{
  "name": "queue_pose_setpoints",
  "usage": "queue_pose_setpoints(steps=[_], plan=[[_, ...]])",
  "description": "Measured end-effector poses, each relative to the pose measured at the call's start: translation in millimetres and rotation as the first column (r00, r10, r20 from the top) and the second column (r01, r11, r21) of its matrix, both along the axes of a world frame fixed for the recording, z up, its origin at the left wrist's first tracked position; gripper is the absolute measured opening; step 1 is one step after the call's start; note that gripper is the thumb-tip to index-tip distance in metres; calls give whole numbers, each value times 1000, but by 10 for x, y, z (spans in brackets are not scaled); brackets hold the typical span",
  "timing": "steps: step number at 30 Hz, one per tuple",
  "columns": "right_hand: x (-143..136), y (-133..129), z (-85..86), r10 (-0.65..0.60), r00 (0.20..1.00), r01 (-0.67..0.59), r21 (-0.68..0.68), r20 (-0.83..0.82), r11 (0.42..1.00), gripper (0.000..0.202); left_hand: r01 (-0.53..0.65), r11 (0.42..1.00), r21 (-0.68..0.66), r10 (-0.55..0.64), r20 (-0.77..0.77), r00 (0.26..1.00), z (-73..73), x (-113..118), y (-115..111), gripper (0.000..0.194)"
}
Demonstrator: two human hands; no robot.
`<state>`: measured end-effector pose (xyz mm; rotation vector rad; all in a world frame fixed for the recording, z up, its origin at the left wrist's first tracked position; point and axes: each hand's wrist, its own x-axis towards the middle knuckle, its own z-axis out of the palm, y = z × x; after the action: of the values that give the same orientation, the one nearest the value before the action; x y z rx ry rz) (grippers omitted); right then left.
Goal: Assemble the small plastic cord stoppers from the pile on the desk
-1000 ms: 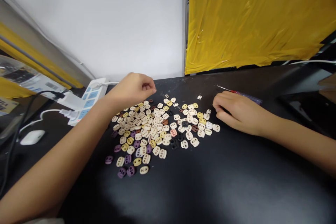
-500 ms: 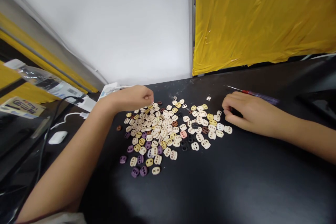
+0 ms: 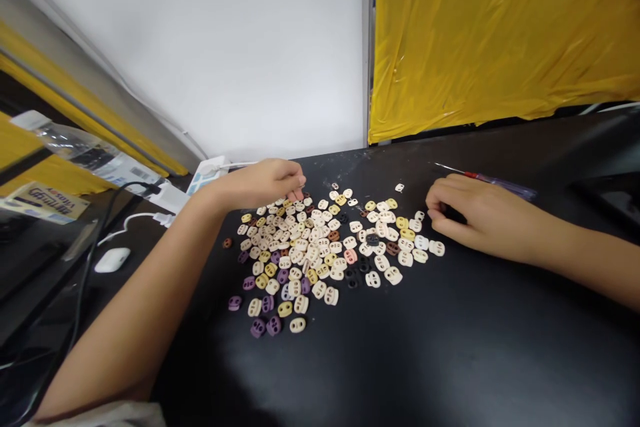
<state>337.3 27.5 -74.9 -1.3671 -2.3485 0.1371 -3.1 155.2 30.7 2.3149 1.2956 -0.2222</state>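
Observation:
Many small two-holed toggles [image 3: 300,243] lie in a loose pile on the black table, mostly cream, with yellow, purple, brown and black ones among them. Over the pile's back left edge is my left hand [image 3: 277,181], its fingers pinched together; whatever they hold, if anything, is too small to name. My right hand [image 3: 463,210] rests on the table right of the pile, fingers curled in with the thumb against them, and what is inside is hidden. Near its fingers lies a small white toggle [image 3: 419,215].
A screwdriver [image 3: 493,181] with a purple handle lies behind my right hand. At the left are a plastic bottle [image 3: 85,150], a white earbud case [image 3: 113,260], a small box [image 3: 45,203] and cables. A white wall [image 3: 250,47] and yellow sheeting [image 3: 480,33] stand behind.
My left hand has shifted slightly to the right over the back of the pile, and its fingertips show more. My right hand has hardly moved.

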Motion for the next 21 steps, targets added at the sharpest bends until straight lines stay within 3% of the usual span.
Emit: queue_pose_setpoints(steps=[3, 6, 10, 13, 16, 21], plan=[[1, 0, -5, 3, 1000, -3, -2, -14, 1000, 17, 7, 999, -33, -3, 103, 995, 15, 41, -44, 32], [5, 0, -9, 9, 1000, -9, -4, -19, 1000, 17, 5, 1000, 18, -8, 193, 981, 63, 58, -72, 31], [5, -4, -10, 7, 1000, -7, -6, -17, 1000, 16, -13, 987, 161, 12, 11, 1000, 89, 27, -42, 28], [4, -9, -14, 7, 1000, -7, 1, -22, 1000, 15, 5, 982, 187, 18, -119, 993, 33, 6, 13, 22], [10, -11, -20, 7, 1000, -7, -4, -18, 1000, 15, -14, 988, 156, 23, -54, 998, -49, 20, 51, 15], [23, -5, -33, 22, 999, -22, 12, -32, 1000, 17, -24, 992, 124, 18, 51, 999, -140, 48, 82, 20]])
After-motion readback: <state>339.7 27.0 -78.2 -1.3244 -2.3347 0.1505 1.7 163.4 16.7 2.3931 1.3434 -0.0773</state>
